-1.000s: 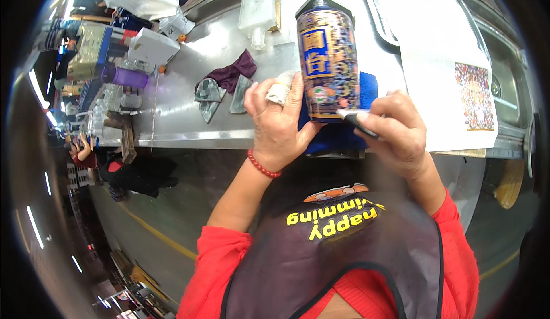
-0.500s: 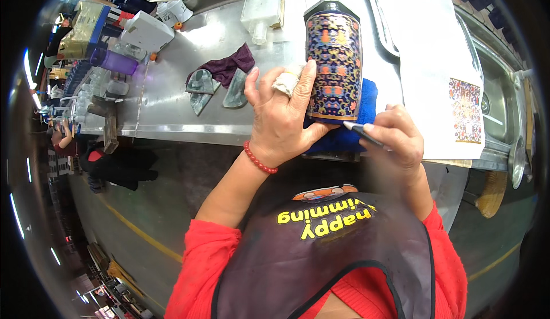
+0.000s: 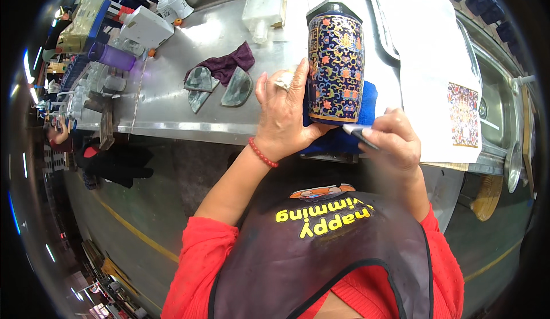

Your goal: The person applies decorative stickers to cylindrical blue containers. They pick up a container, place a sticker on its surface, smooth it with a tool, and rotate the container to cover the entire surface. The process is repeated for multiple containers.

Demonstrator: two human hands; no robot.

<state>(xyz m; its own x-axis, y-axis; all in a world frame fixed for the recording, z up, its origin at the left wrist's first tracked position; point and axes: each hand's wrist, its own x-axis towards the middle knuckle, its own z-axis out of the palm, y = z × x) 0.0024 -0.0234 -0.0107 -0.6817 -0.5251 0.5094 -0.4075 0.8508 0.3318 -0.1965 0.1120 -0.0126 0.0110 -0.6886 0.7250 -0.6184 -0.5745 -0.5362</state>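
A dark blue bottle [image 3: 336, 70], covered in a colourful floral pattern with gold bands, lies on a blue cloth [image 3: 368, 100], its dark neck pointing away. My left hand [image 3: 283, 110] steadies it, fingers along its left side and thumb at the near end. A crumpled white wad [image 3: 285, 79] is tucked between those fingers. My right hand [image 3: 395, 141] is closed round a small slim tool [image 3: 361, 133] with a pale tip and dark handle; its exact kind is unclear. The tip is by the bottle's near lower edge. Motion blurs the right wrist.
A purple cloth [image 3: 229, 62] and green-grey curved pieces [image 3: 237, 88] lie left on the metal table [image 3: 172, 98]. A clear bottle [image 3: 264, 4] lies behind them. To the right are a white sheet [image 3: 427, 50] with a patterned print [image 3: 463, 115] and a sink [image 3: 492, 90].
The bottle has turned about its length, so a different part of its pattern faces up. My left fingers have shifted slightly along its side. The tool stays near the lower edge.
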